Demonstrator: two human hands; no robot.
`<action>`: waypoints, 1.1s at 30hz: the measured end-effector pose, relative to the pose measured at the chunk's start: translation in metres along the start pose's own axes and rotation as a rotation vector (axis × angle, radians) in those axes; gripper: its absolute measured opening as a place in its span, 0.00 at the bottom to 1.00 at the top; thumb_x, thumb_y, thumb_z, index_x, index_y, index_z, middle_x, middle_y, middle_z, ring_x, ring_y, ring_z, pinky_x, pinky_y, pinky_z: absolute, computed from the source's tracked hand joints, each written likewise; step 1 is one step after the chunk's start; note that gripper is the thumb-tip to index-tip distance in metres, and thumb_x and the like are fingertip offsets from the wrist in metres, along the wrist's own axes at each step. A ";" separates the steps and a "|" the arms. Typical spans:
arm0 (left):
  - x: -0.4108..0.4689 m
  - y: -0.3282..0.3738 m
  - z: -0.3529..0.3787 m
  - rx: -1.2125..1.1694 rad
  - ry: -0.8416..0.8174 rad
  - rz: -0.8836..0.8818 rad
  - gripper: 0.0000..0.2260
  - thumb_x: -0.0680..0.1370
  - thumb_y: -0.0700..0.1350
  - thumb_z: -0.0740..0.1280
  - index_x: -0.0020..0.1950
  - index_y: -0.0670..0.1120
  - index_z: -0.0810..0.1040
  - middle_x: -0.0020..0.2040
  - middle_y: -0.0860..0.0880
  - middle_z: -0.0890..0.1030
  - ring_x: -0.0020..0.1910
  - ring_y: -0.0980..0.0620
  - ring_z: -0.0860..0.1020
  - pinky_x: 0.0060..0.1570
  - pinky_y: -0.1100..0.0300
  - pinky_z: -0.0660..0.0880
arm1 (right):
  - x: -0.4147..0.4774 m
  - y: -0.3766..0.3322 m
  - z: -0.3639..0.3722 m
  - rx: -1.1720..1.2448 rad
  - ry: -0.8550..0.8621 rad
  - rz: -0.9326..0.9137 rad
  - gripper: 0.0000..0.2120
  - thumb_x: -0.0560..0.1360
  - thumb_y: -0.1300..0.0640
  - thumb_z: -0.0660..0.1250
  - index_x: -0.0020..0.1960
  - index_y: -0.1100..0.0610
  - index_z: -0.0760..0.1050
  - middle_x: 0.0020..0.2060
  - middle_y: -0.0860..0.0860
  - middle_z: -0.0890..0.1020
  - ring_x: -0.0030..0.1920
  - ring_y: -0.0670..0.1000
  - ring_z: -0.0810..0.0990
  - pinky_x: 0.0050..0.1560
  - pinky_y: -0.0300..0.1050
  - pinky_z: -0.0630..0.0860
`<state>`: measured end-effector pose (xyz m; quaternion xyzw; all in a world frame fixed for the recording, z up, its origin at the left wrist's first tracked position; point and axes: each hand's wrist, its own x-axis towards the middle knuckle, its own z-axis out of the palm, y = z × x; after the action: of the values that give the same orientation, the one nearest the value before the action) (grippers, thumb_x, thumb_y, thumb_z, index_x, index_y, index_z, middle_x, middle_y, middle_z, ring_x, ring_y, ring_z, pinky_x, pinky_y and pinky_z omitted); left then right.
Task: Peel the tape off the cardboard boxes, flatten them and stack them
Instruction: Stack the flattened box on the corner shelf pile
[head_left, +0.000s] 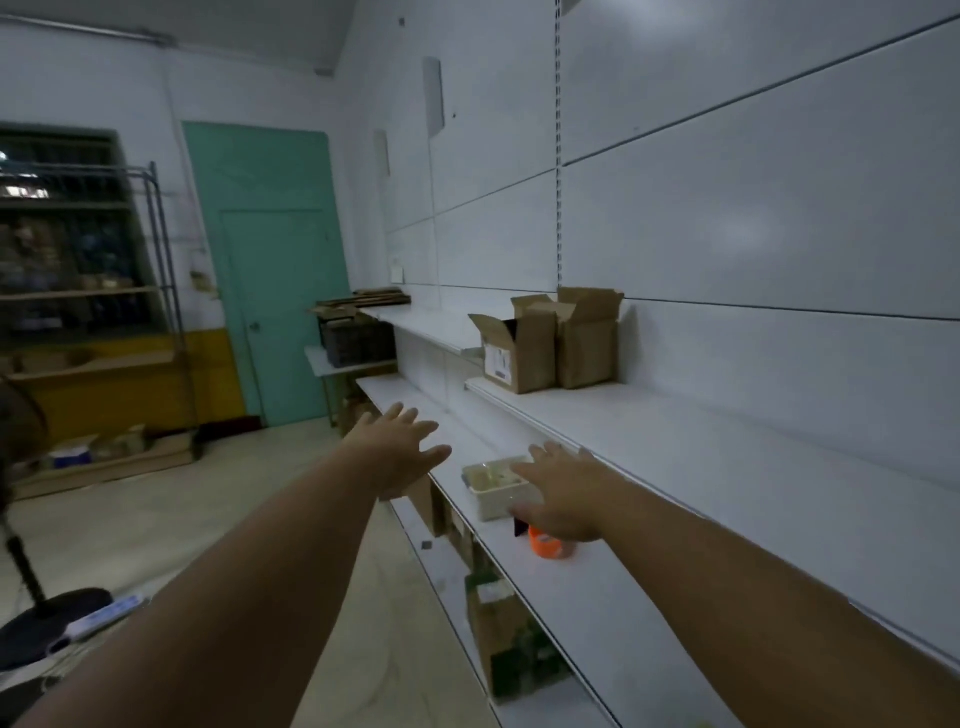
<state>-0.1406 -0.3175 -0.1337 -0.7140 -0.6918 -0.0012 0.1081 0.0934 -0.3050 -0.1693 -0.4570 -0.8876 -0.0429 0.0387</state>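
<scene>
Cardboard boxes bear an unreadable label; both hands spread, empty.

A: Is the room bright?
B: No, it is dim and bluish. A soft shine sits on the white wall at the right.
A: Is it sharp?
B: No. Everything looks soft, and the edges bend.

Two brown cardboard boxes upright on the upper white shelf, touching side by side against the wall, top flaps open. White label on the left one. Farther back, seemingly flattened cardboard stacked flat.
</scene>
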 end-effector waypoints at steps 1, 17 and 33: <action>0.015 -0.008 0.000 -0.002 -0.001 -0.023 0.28 0.78 0.64 0.48 0.75 0.52 0.55 0.78 0.47 0.53 0.76 0.47 0.47 0.72 0.43 0.46 | 0.016 0.006 0.004 -0.004 -0.009 0.000 0.30 0.76 0.36 0.51 0.75 0.45 0.51 0.76 0.53 0.52 0.76 0.54 0.47 0.73 0.60 0.44; 0.252 -0.110 0.083 -0.190 0.125 0.200 0.27 0.79 0.58 0.55 0.76 0.52 0.54 0.77 0.47 0.55 0.76 0.48 0.48 0.73 0.46 0.47 | 0.235 0.077 0.047 0.163 0.053 0.260 0.29 0.79 0.40 0.51 0.76 0.51 0.50 0.77 0.53 0.50 0.76 0.51 0.46 0.73 0.51 0.47; 0.447 -0.052 0.139 -1.202 0.207 0.030 0.13 0.76 0.44 0.61 0.58 0.47 0.80 0.50 0.48 0.83 0.40 0.57 0.77 0.39 0.63 0.72 | 0.309 0.141 0.079 0.586 0.363 0.643 0.32 0.74 0.42 0.63 0.73 0.48 0.56 0.71 0.52 0.67 0.68 0.49 0.66 0.62 0.39 0.62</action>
<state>-0.1934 0.1468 -0.1936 -0.6556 -0.5458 -0.4595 -0.2472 0.0269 0.0346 -0.2086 -0.6637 -0.6545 0.1446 0.3319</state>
